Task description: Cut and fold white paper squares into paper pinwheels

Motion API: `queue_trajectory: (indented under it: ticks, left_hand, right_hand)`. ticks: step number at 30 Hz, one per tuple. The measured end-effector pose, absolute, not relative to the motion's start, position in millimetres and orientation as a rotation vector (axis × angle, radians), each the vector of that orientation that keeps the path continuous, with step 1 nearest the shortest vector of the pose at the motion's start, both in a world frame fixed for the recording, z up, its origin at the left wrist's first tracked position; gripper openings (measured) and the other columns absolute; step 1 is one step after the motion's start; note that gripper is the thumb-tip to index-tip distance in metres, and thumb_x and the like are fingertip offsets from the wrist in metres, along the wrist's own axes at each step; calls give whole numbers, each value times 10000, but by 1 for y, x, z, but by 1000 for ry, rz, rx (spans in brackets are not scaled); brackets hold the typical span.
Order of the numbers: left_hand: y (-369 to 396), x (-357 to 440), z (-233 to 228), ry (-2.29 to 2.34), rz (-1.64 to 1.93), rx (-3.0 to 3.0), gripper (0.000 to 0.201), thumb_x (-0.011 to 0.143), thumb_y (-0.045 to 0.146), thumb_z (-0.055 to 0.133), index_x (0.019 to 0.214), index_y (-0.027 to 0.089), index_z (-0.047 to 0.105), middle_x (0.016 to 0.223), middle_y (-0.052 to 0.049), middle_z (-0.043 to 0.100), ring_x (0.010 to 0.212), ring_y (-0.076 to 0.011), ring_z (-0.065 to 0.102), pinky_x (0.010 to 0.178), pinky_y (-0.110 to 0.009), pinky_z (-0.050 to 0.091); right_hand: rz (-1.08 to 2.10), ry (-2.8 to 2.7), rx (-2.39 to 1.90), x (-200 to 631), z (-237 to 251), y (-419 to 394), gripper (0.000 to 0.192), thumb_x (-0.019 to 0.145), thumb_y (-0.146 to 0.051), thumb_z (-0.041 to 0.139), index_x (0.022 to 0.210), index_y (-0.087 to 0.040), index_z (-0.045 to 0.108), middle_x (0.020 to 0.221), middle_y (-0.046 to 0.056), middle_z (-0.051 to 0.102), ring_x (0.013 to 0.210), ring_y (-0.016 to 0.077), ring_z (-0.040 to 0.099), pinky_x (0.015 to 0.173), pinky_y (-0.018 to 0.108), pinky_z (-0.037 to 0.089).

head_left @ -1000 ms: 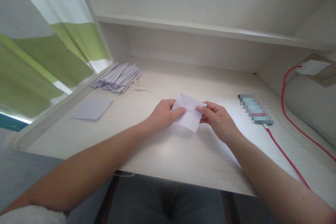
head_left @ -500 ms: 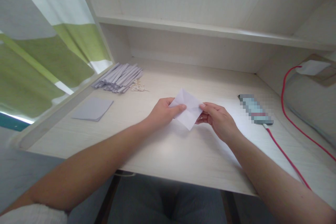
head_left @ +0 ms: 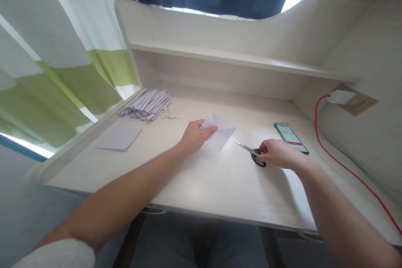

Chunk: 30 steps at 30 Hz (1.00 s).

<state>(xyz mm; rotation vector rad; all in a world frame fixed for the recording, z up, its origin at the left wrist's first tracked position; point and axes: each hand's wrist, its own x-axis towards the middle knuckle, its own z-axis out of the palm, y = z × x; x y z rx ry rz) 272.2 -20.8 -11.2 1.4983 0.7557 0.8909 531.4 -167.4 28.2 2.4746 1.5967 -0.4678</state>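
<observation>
Pale wooden tabletop [head_left: 204, 180] in a shelved alcove, curtain to its left.
The left hand [head_left: 194, 135] pinches a creased white paper [head_left: 220, 130]; right of the paper, the right hand [head_left: 276, 153] closes on the scissors [head_left: 251, 153] lying flat. Best to seat fingers fully in the loops before lifting. No containers show.

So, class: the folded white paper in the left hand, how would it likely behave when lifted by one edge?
The folded white paper looks thin, so it is probably very light. The left hand pinches only its near edge, yet the rest juts out without drooping, so the creases likely stiffen it somewhat. It would probably crumple easily under a hard squeeze.
</observation>
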Motion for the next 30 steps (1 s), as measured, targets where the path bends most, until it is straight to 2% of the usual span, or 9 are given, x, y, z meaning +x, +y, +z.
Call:
queue_trajectory:
  ticks: [6, 11, 15, 20, 23, 26, 28, 30]
  left_hand:
    - [-23, 274, 19, 731, 1040, 1510, 343, 737, 470, 763, 732, 134, 692, 608, -21, 626, 544, -132, 543, 484, -235, 413]
    - [-17, 278, 67, 591, 1211, 1572, 366, 777, 495, 764, 796, 131, 732, 614, -13, 619, 543, -119, 525, 475, -218, 403]
    - [-18, 288, 105, 497, 1324, 1575, 394, 814, 515, 768, 895, 130, 776, 707, -36, 701, 600, -127, 572, 542, -221, 461]
    - [-31, 295, 135, 433, 1352, 1595, 395, 835, 476, 751, 1000, 122, 809, 874, -77, 790, 745, -187, 693, 630, -246, 524]
    - [-34, 295, 141, 450, 1342, 1639, 374, 844, 450, 742, 993, 115, 818, 908, -84, 804, 805, -214, 723, 653, -254, 536]
    - [-31, 294, 140, 470, 1329, 1693, 359, 850, 435, 735, 975, 111, 823, 899, -86, 808, 801, -220, 726, 644, -258, 532]
    - [-27, 293, 138, 465, 1307, 1728, 365, 853, 440, 734, 995, 117, 825, 917, -90, 814, 814, -222, 729, 656, -262, 536]
    - [-23, 293, 137, 469, 1284, 1760, 370, 854, 448, 733, 1000, 122, 827, 934, -98, 818, 831, -225, 732, 666, -265, 536]
  right_hand:
    - [-370, 1552, 2463, 508, 31, -162, 186, 754, -280, 691, 813, -134, 791, 861, 190, 772, 710, 281, 712, 559, 321, 391]
    - [-305, 1566, 2456, 499, 39, -171, 222, 742, -223, 670, 873, -108, 809, 922, 224, 783, 773, 308, 733, 573, 327, 395]
    - [-363, 1609, 2436, 500, 40, -182, 259, 676, -202, 707, 891, -120, 824, 902, 201, 795, 736, 276, 726, 558, 306, 389]
    - [-379, 1604, 2461, 504, 35, -199, 133, 613, -194, 718, 702, -132, 796, 739, 176, 764, 632, 255, 690, 504, 299, 348]
    - [-338, 1625, 2499, 505, 33, -208, 110, 603, -195, 708, 675, -146, 775, 723, 168, 756, 618, 265, 683, 509, 312, 331]
    - [-316, 1672, 2555, 504, 34, -215, 92, 623, -210, 707, 689, -161, 749, 781, 164, 767, 687, 284, 701, 539, 318, 328]
    - [-357, 1717, 2578, 503, 35, -216, 67, 650, -216, 696, 696, -172, 718, 771, 131, 759, 680, 254, 700, 539, 301, 329]
    - [-559, 1780, 2647, 504, 33, -214, 44, 677, -202, 672, 713, -177, 678, 691, 75, 722, 588, 195, 673, 517, 271, 339]
